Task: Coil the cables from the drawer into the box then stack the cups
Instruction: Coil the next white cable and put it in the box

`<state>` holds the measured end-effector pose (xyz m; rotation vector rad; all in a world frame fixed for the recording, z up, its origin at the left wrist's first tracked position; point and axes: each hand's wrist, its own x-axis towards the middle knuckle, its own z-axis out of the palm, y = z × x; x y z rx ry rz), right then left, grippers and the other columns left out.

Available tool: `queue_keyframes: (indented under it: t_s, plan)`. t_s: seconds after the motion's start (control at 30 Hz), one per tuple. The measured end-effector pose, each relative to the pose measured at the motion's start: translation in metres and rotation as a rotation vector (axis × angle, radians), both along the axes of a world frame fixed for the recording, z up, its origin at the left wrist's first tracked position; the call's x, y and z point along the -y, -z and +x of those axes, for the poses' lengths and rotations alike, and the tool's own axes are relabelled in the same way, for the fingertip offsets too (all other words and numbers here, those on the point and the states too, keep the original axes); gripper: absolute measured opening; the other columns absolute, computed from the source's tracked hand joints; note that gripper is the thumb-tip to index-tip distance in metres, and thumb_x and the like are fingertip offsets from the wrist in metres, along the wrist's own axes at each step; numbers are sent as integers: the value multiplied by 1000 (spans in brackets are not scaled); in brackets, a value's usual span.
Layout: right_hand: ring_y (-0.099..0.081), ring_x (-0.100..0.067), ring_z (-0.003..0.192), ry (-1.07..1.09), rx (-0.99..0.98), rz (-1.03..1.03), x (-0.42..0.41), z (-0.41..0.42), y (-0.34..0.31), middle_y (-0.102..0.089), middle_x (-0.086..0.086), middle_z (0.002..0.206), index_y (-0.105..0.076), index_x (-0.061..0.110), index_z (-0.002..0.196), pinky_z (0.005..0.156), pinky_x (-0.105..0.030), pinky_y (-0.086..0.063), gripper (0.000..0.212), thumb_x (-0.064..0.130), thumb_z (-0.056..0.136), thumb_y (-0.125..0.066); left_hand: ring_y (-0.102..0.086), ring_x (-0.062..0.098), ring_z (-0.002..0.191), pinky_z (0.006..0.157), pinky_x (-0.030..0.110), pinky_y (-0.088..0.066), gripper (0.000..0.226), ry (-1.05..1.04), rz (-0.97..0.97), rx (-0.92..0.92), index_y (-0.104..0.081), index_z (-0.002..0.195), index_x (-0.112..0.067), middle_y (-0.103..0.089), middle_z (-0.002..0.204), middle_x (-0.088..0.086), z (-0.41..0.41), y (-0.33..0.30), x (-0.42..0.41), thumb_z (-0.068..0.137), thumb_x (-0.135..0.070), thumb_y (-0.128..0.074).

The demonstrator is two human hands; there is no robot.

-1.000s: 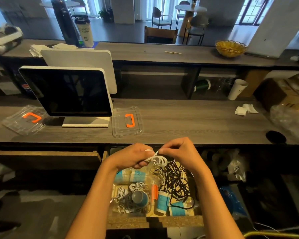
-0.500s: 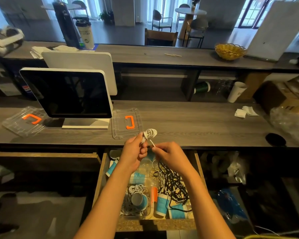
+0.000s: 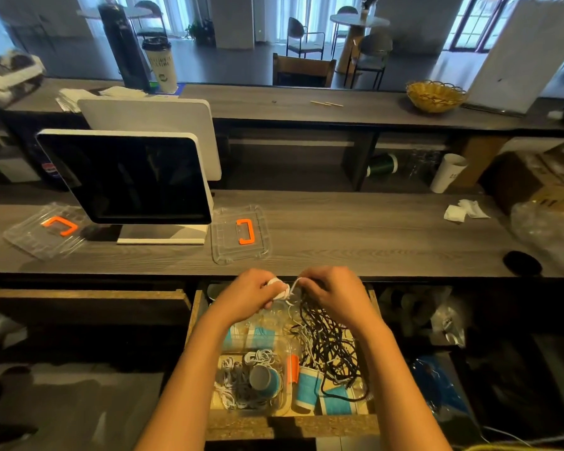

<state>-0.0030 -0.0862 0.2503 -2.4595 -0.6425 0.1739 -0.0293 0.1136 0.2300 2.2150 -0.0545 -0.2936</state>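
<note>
Over the open drawer (image 3: pixel 290 426), my left hand (image 3: pixel 248 296) grips a small coil of white cable (image 3: pixel 282 289). My right hand (image 3: pixel 334 292) pinches the loose end of that cable close beside the coil. Below them a clear plastic box (image 3: pixel 282 406) holds coiled white cables and a grey-blue cup (image 3: pixel 264 379). A tangle of black cables (image 3: pixel 331 349) fills the drawer's right half. Blue-and-white paper cups (image 3: pixel 308 387) lie on their sides under the tangle.
A clear lid with an orange handle (image 3: pixel 241 234) lies on the counter just beyond my hands, another clear lid (image 3: pixel 44 229) at the left. A dark-screened monitor (image 3: pixel 127 179) stands left of centre. A white paper cup (image 3: pixel 446 172) and crumpled tissues (image 3: pixel 464 209) sit at the right.
Both hands dropped from above the counter edge to just over the drawer. The white coil, held up in my left fingers before, is now tucked between the two hands.
</note>
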Motion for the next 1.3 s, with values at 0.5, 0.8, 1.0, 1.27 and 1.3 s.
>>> queue_keyframes:
  t_s: [0.5,0.8,1.0,1.27,1.3]
  plan:
    - [-60,-13,68,107,-213,589,-22,-10,27,-72,-5,76,-78,15,92,65,-30,-46,23,22,99,-57,-29,1,37,35,13,-19,25,-398,-1251,-227,-54,101,1,-42,55,1,2,1,26,106,-16,-36]
    - [-61,-19,61,224,-162,291,-36,-6,37,-67,-4,63,-78,18,84,61,-36,-47,23,25,96,-59,-47,3,40,46,17,-40,36,-503,-215,195,-57,64,-18,-56,51,-3,9,14,33,99,-24,-56]
    - [-61,-17,63,240,-127,291,-29,-6,26,-70,-1,69,-78,18,87,65,-36,-48,22,22,95,-59,-62,9,51,53,24,-51,9,-344,-325,171,-66,104,-26,-66,63,-2,10,16,28,96,-23,-63]
    - [-67,-5,82,156,-173,260,-21,-5,10,-75,5,94,-75,20,111,77,-24,-52,23,14,96,-58,-66,-2,83,76,14,-52,15,-349,-367,215,-72,87,-30,-72,88,-10,12,13,20,83,-17,-78]
    - [-67,-2,80,204,-174,314,-21,-4,9,-74,8,91,-76,19,108,76,-21,-53,21,13,95,-61,-68,1,84,76,17,-54,15,-402,-418,193,-72,85,-30,-73,86,-8,12,14,22,83,-16,-78]
